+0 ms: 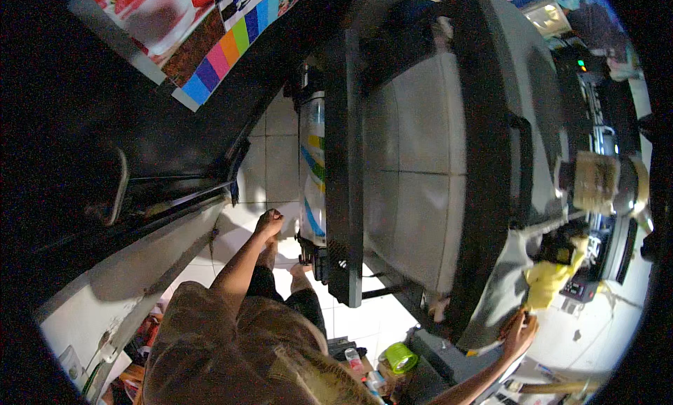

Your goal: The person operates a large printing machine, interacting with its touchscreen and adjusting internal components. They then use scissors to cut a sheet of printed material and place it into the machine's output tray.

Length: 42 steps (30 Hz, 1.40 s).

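My left hand (269,223) hangs low in front of my legs, its fingers curled in a fist with nothing visible in it. It is a little left of a roll of printed sheet (312,188), white with blue, green and yellow patches, fixed along a large dark machine. Far out to the right, my right hand (519,333) is at the machine's near end, fingers bent and pressed together. Just beyond its fingertips lies a crumpled yellow cloth or bag (548,282). What those fingers grip, if anything, is too small to make out.
A long black bar (344,174) runs beside the roll. On the left stands a dark panel with colourful prints (228,51). A bright green round object (400,358) and a clear bottle (354,359) are low by the machine's near end. A brownish roll (596,181) sits at the far right.
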Tool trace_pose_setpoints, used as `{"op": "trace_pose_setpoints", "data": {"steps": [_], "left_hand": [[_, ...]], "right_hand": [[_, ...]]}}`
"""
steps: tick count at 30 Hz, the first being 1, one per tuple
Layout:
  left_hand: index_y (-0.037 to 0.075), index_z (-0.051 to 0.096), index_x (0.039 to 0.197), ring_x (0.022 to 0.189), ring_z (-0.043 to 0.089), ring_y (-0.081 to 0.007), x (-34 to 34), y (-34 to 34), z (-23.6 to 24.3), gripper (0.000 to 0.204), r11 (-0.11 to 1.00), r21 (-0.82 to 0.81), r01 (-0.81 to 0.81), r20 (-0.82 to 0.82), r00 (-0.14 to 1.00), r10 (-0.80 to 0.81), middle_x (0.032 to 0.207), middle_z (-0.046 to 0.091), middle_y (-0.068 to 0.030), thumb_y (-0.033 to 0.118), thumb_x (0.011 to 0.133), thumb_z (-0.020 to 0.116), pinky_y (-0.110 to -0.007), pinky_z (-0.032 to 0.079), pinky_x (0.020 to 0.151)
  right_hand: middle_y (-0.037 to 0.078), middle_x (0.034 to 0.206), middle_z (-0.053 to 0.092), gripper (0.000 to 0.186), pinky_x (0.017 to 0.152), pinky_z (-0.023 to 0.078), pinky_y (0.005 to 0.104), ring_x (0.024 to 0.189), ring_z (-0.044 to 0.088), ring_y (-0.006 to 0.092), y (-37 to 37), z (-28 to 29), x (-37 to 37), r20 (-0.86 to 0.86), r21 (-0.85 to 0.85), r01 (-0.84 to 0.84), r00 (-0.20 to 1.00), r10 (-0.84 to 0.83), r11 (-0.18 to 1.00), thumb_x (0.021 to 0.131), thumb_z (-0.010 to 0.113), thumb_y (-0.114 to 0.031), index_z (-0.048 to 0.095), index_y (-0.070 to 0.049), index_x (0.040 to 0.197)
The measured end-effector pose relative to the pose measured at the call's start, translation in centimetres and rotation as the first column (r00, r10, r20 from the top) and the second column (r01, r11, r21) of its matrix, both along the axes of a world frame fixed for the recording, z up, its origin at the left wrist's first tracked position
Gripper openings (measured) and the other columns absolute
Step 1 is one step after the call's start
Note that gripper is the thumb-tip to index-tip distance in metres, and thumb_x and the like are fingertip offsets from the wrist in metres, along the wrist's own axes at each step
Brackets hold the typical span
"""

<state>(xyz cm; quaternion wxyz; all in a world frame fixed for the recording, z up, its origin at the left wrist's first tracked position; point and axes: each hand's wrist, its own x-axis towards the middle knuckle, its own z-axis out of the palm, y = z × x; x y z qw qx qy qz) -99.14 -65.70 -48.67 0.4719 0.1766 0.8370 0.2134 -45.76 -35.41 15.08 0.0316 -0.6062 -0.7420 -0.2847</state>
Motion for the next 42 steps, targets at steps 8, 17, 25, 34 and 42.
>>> {"op": "trace_pose_setpoints", "data": {"steps": [8,17,25,34,42], "left_hand": [[0.003,0.075,0.091,0.090,0.070,-0.0434,3.7,6.3,-17.8,0.037,0.925,0.151,0.350,-0.224,0.923,-0.312,0.095,0.071,-0.0253,0.035,0.093,0.056,-0.054,0.054,0.075],[0.002,0.070,0.112,0.102,0.065,-0.0367,4.4,9.7,-29.5,0.030,0.962,0.219,0.161,-0.602,0.798,0.003,0.109,0.070,-0.0215,0.025,0.100,0.054,-0.046,0.052,0.088],[0.003,0.065,0.078,0.068,0.062,-0.0293,-4.4,7.6,-8.7,0.047,0.884,0.363,-0.296,0.098,0.955,0.280,0.072,0.065,-0.0161,0.047,0.095,0.065,-0.044,0.049,0.068],[0.002,0.073,0.092,0.088,0.070,-0.0446,-7.2,12.9,8.5,0.040,0.927,0.280,0.249,-0.112,0.968,-0.226,0.094,0.071,-0.0253,0.039,0.096,0.058,-0.052,0.054,0.080],[-0.003,0.065,0.084,0.083,0.067,-0.0459,-7.5,14.0,9.1,0.037,0.870,0.339,0.357,-0.216,0.930,-0.298,0.086,0.066,-0.0291,0.031,0.097,0.057,-0.051,0.051,0.073]], "right_hand": [[0.017,0.155,0.040,0.079,0.110,0.042,0.0407,0.135,0.045,0.0202,-4.3,-0.1,-1.9,-0.659,-0.313,0.252,0.637,-0.400,0.916,0.097,0.056,-0.058,0.041,-0.005,0.154],[0.018,0.137,0.047,0.066,0.098,0.046,0.0415,0.119,0.049,0.0250,-3.8,-0.2,-5.6,-0.668,-0.182,0.224,0.687,-0.287,0.957,0.100,0.055,-0.050,0.046,-0.001,0.143],[0.019,0.122,0.054,0.055,0.088,0.049,0.0423,0.104,0.052,0.0292,-3.8,0.2,-5.2,-0.712,-0.137,0.127,0.677,-0.187,0.982,0.102,0.053,-0.043,0.051,0.003,0.133],[0.027,0.117,0.058,0.045,0.097,0.044,0.0517,0.110,0.055,0.0417,-1.7,-0.4,-3.7,-0.389,-0.086,0.089,0.914,-0.115,0.992,0.103,0.052,-0.037,0.054,0.005,0.119],[0.024,0.111,0.058,0.039,0.095,0.043,0.0525,0.107,0.055,0.0446,-2.0,-0.5,-10.4,-0.218,0.039,0.256,0.945,-0.242,0.966,0.098,0.059,-0.036,0.056,0.000,0.113]]}}
